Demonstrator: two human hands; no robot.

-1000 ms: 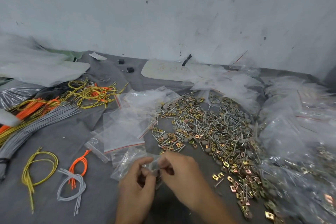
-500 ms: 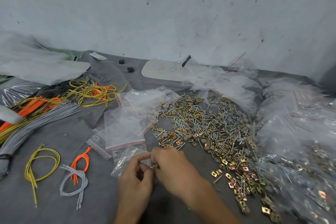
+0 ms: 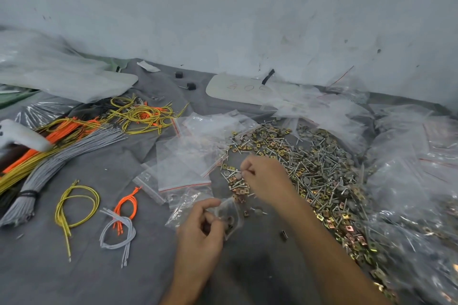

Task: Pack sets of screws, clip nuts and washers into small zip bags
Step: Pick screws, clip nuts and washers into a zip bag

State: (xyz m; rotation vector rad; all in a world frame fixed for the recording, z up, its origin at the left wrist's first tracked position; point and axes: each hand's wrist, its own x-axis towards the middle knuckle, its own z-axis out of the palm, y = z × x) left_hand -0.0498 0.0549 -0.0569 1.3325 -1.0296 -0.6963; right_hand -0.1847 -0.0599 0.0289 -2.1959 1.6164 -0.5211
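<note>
My left hand [image 3: 200, 230] pinches a small clear zip bag [image 3: 230, 215] just above the grey cloth; a few metal parts show inside it. My right hand [image 3: 266, 178] reaches over the near-left edge of a big loose pile of screws, gold clip nuts and grey washers [image 3: 314, 166]. Its fingertips are pinched together right over the pieces, and anything between them is too small to make out. Empty zip bags with red seal strips [image 3: 186, 166] lie just left of the pile.
Filled clear bags [image 3: 411, 181] are heaped on the right. Wire bundles lie to the left: grey [image 3: 62, 153], a yellow loop [image 3: 74, 205], orange [image 3: 126, 205]. A white handle [image 3: 19, 136] sits at the left edge. The wall [image 3: 247, 20] closes the back.
My right hand has left the bag and moved up and right to the pile's edge. My left hand keeps the bag, now held alone.
</note>
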